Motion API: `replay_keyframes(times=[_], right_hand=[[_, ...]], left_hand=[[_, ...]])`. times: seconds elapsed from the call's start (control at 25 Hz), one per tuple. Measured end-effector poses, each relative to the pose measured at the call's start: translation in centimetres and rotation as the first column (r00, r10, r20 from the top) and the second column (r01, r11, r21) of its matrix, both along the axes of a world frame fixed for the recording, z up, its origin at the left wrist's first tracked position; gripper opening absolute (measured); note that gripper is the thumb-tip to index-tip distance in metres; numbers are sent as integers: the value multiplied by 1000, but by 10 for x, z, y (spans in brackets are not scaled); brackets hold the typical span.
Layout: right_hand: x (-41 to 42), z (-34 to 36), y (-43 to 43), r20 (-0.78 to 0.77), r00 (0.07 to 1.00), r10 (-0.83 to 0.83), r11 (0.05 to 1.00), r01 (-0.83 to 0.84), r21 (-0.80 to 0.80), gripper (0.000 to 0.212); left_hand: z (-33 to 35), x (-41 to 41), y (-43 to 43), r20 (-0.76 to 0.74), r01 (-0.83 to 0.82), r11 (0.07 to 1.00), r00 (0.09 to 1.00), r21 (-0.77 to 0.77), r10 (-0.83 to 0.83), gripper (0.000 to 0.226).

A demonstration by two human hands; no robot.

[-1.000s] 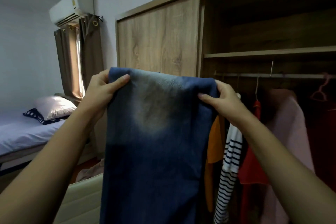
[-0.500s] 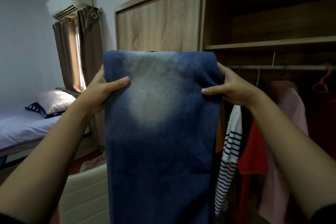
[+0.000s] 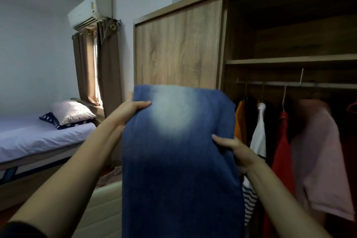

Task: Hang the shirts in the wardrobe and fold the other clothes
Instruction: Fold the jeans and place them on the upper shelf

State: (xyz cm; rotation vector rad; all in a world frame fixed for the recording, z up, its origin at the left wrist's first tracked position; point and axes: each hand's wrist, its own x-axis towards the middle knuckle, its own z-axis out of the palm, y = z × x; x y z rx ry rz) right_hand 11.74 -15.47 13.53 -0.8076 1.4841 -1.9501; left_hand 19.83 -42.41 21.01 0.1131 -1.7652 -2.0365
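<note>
A pair of blue jeans (image 3: 179,170) with a faded pale patch hangs in front of me, folded over at the top. My left hand (image 3: 127,111) grips its left edge near the top, thumb on the front. My right hand (image 3: 236,150) grips the right edge lower down. Behind the jeans stands the open wooden wardrobe (image 3: 289,60) with a hanging rail (image 3: 309,84). Several shirts hang from it: an orange one (image 3: 239,121), a white striped one (image 3: 257,137), a red one (image 3: 283,147) and a pink one (image 3: 320,160).
A bed (image 3: 38,137) with a white pillow (image 3: 71,111) lies at the left under a curtained window (image 3: 96,71). A pale padded seat back (image 3: 104,208) stands just below the jeans. A pinkish garment (image 3: 113,175) lies on the floor beside it.
The jeans have dropped lower in my view. My right hand has slid down the right edge and now sits below the left hand. My head has turned, showing more of the room.
</note>
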Motion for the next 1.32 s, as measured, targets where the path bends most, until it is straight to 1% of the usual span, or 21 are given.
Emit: replay_keyframes(times=[0.04, 0.08, 0.12, 0.2, 0.24, 0.32, 0.4, 0.44, 0.48, 0.56, 0.6, 0.64, 0.68, 0.76, 0.8, 0.88, 0.92, 1.0, 1.12, 1.2, 1.32], right_hand=[[0, 0, -3, -24, 998, -59, 998, 59, 12, 44], [4, 4, -6, -31, 994, -107, 994, 107, 2, 37], [4, 9, -9, -13, 991, -134, 991, 134, -21, 31], [1, 16, -14, 76, 987, -140, 986, 146, -85, 24], [-1, 18, -18, 117, 985, -129, 984, 141, -106, 22], [-5, 20, -20, 148, 980, -136, 985, 150, -86, 22], [-7, 23, -18, 174, 971, -166, 983, 177, -54, 30], [-8, 23, -16, 197, 967, -162, 982, 178, -67, 37], [-10, 22, -15, 223, 965, -136, 982, 161, -94, 43], [-10, 19, -9, 250, 967, -36, 983, 79, -164, 41], [-8, 18, -7, 234, 972, 13, 983, 30, -179, 39], [-7, 17, -5, 192, 981, 40, 986, -8, -166, 37], [-6, 15, -6, 136, 990, 39, 991, -21, -131, 34], [-7, 13, -7, 54, 998, -17, 996, 22, -86, 45], [-9, 12, -6, 46, 998, -30, 996, 34, -80, 49], [-11, 10, -5, 21, 1000, 19, 994, -16, -110, 54], [-10, 11, -3, -10, 999, 41, 992, -42, -116, 55], [-5, 16, 0, -124, 992, 27, 995, -39, -94, 49], [2, 31, 3, -288, 958, -6, 993, -28, -113, 46], [10, 43, 7, -417, 909, -19, 991, -39, -130, 53], [22, 60, 18, -556, 828, -75, 990, -4, -141, 65]], left_hand=[[-5, -3, -8, 126, 22, 998, 992, 67, -30, 38], [-9, -2, -13, 196, 60, 984, 976, 169, -93, 34], [-13, -2, -19, 172, 114, 948, 970, 296, -170, 33], [-28, -3, -26, -26, 229, 827, 967, 514, -252, 46], [-38, 3, -22, -75, 260, 824, 963, 503, -259, 49], [-57, 14, -11, -4, 209, 927, 976, 311, -219, 48], [-63, 17, -6, 54, 188, 953, 977, 236, -206, 66], [-58, 17, -5, 48, 184, 955, 979, 234, -200, 74], [-51, 17, -6, 4, 182, 953, 982, 243, -188, 71], [-38, 12, -5, -61, 93, 948, 995, 304, -78, 50], [-35, 7, -6, -53, 26, 942, 999, 333, -9, 45], [-33, 4, -8, -35, -14, 940, 999, 341, 28, 49], [-34, 2, -13, -11, -15, 949, 1000, 314, 20, 55], [-34, 11, -22, 84, 58, 974, 993, 220, -78, 78], [-33, 16, -25, 153, 107, 986, 980, 129, -126, 90], [-33, 25, -29, 217, 139, 987, 969, -84, -118, 95], [-34, 27, -29, 197, 136, 980, 975, -144, -106, 99], [-38, 30, -32, 100, 114, 977, 990, -181, -97, 108], [-42, 39, -23, -74, 41, 946, 995, -322, -69, 103], [-38, 46, -16, -164, -83, 884, 986, -460, 7, 95], [-18, 56, -7, -298, -249, 777, 951, -578, 83, 83]])
